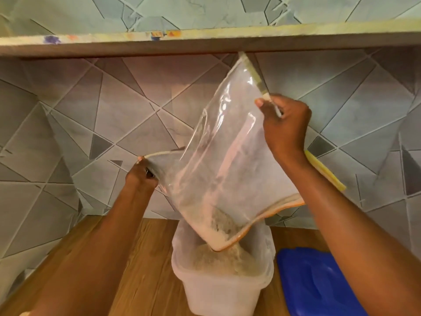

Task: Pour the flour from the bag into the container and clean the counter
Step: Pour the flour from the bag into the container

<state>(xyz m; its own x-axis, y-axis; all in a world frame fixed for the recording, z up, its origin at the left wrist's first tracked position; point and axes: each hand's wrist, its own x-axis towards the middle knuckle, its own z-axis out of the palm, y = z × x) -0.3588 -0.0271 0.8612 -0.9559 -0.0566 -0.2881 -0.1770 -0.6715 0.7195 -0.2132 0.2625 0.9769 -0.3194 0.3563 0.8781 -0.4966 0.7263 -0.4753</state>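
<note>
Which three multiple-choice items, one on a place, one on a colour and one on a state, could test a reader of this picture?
1. Where is the bag's open mouth?
A. over the container
B. on the shelf
C. on the lid

2. What colour is the lid?
A. red
B. blue
C. green

3. How is the bag held?
A. lying flat
B. upright, sealed
C. tipped up, both hands gripping

Key: 1 A, the bag spills flour into the container; 2 B, the lid is blue; 3 C, the left hand and right hand lift its corners.
</note>
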